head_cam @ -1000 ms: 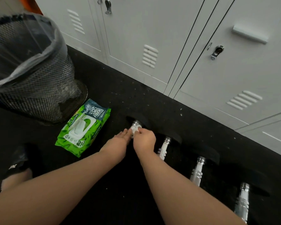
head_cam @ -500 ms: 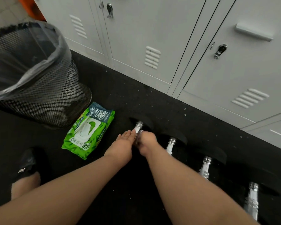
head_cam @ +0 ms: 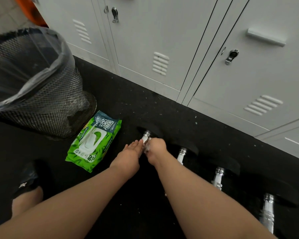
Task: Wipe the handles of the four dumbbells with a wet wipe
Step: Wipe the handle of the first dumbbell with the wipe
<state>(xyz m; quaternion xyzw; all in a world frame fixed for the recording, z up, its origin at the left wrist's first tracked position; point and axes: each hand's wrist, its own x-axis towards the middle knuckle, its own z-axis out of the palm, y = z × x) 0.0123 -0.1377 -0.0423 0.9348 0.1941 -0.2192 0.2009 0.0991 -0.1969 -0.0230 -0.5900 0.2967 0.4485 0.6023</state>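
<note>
Currently right hand point(head_cam: 156, 149) grips wipe point(head_cam: 147, 149) round first dumbbell handle point(head_cam: 145, 137); flat left hand point(head_cam: 128, 155) steadies. Should cover full length.

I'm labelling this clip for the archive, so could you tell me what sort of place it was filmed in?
Most likely a gym locker room: grey metal lockers line the wall, dumbbells sit in a row on black speckled rubber flooring, and a mesh bin stands nearby.

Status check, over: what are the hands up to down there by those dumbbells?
Right hand grips wet wipe around the leftmost dumbbell's handle. Left hand open, fingers beside the handle. Nothing in the way.
</note>
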